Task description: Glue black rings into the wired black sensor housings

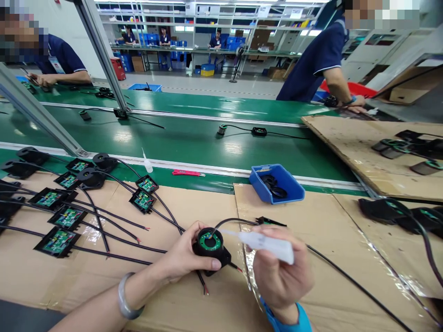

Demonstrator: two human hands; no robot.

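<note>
My left hand (183,256) grips a round black housing (210,247) with a green circuit board inside, resting on the cardboard sheet (214,304). A black cable runs from the housing to the right. My right hand (278,272) is closed around a small translucent squeeze bottle (266,243), and its thin nozzle points into the middle of the green board. A bangle sits on my left wrist and a blue band on my right wrist.
Several black boxes with green boards (57,240) and cables lie at the left. A blue bin (277,183) holds black rings. A red knife (187,173) and a second small bottle (147,162) lie by the green conveyor (194,143). Other workers stand beyond it.
</note>
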